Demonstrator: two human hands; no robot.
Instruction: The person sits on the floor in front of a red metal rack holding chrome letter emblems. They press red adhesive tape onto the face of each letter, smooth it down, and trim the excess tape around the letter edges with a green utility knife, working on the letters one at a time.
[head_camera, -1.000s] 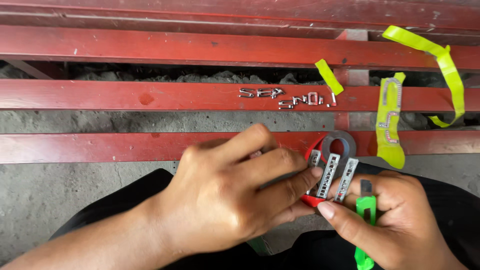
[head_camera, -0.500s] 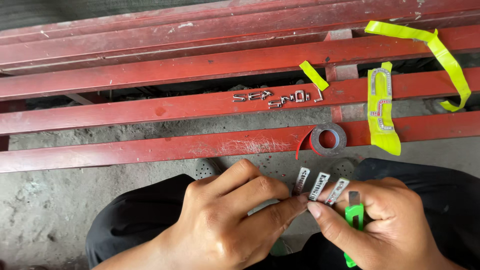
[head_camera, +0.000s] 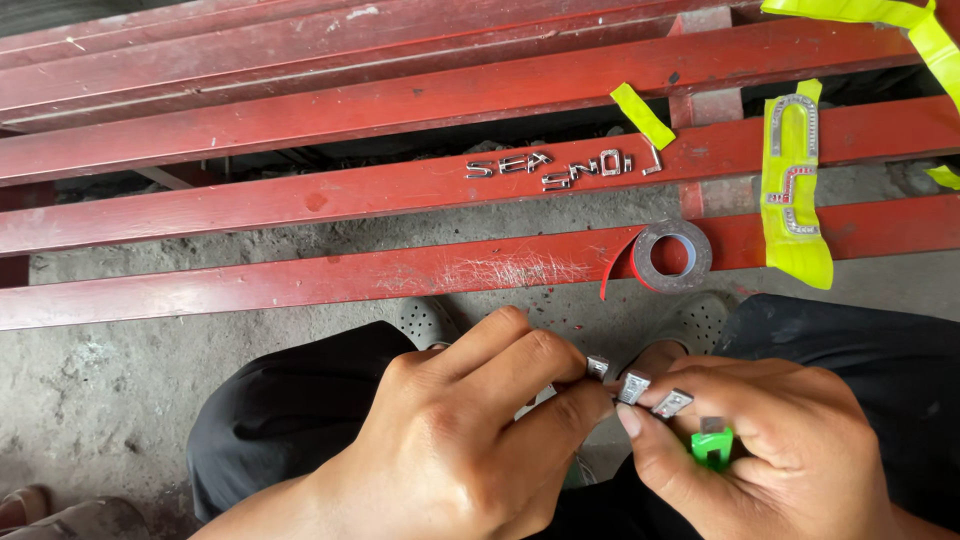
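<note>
Both hands had dropped lower and come closer to the camera since the earlier frames, and the chrome pieces between them showed less of their length, only their upper ends poking out.

From the head camera, the left hand (head_camera: 450, 440) was curled with its thumb and forefinger pinched together on the nearest of the small chrome emblem pieces (head_camera: 634, 386), three of which stood side by side between the two hands. The right hand (head_camera: 770, 450) had its fingers closed around the lower ends of those pieces and also around a green utility knife (head_camera: 712, 446), whose tip stuck out between the fingers. Both hands hovered over the person's black trousers (head_camera: 290, 410), with grey perforated shoes (head_camera: 425, 320) visible on the concrete floor (head_camera: 100, 400) beyond.

Further off, red steel bars (head_camera: 250, 270) ran across the view. On the nearest bar lay a roll of double-sided tape (head_camera: 672, 256) with a red liner tail. On the next bar sat a row of loose chrome letters (head_camera: 560, 168). A yellow-green backing strip (head_camera: 795, 190) carrying more chrome pieces hung over the bars at the right.
</note>
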